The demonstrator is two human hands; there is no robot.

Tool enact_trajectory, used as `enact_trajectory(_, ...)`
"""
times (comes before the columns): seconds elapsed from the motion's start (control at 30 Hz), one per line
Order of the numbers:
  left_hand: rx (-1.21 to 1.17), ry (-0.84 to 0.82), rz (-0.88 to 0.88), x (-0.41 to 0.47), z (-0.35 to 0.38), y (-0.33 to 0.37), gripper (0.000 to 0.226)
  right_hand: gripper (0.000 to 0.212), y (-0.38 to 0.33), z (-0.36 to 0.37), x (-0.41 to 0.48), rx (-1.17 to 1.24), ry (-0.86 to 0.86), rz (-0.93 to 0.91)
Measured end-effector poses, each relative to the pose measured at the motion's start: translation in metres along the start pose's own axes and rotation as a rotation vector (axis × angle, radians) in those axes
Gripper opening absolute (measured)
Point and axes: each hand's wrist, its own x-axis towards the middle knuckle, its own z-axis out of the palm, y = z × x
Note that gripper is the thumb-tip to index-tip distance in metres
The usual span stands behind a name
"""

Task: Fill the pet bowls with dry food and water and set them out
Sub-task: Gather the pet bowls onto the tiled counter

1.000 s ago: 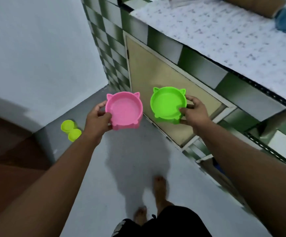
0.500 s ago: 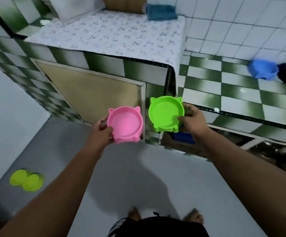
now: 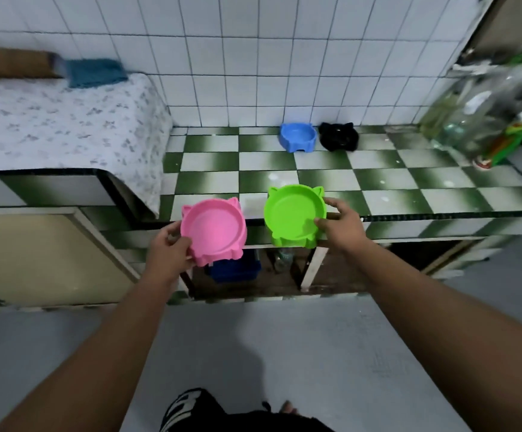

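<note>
**At the worktop edge: two empty bowls carried, one per hand**

In the centre of the frame, a pink cat-eared plastic bowl (image 3: pixel 213 230) and a green cat-eared plastic bowl (image 3: pixel 294 213) are held side by side, close but apart. The green one is over the front edge of the green-and-white checked tile worktop (image 3: pixel 409 182); the pink one is lower and just short of it. Both look empty and dry.

Hands: the left hand (image 3: pixel 167 251) grips the pink bowl at its left rim, fingers (image 3: pixel 178 241) curled round the wall. The right hand (image 3: pixel 340 227) pinches the green bowl at its right rim, thumb inside and fingers (image 3: pixel 331 202) over the outer edge.

Handling, as judged: moulded plastic, stiff, light while empty, so a one-sided rim pinch suffices now. The surface appears smooth and will likely turn slippery when wet. The basins are shallow; once filled with water the load will sit away from the pinch and tip or slosh. Recommend a hold under the base, or both hands on opposite rims. The ear tabs look thin and make poor holds.

Also noted: a blue plastic bowl (image 3: pixel 297 137) and a black plastic bowl (image 3: pixel 339 137) stand just beside each other at the back wall, upper centre. Their contents cannot be made out.
</note>
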Motion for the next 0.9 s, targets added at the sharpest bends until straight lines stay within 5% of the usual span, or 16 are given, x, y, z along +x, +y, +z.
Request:
enact_trajectory(0.57, 0.178, -0.126, -0.037, 0.146, 0.238, 0.025, 0.032, 0.041, 0.018, -0.116, 0.188, -0.129, 0.332, 0.072)
enact_trajectory(0.9, 0.282, -0.028, -0.031, 0.213, 0.322, 0.032, 0.027, 0.048, 0.023, -0.137, 0.294, -0.182, 0.307, 0.146)
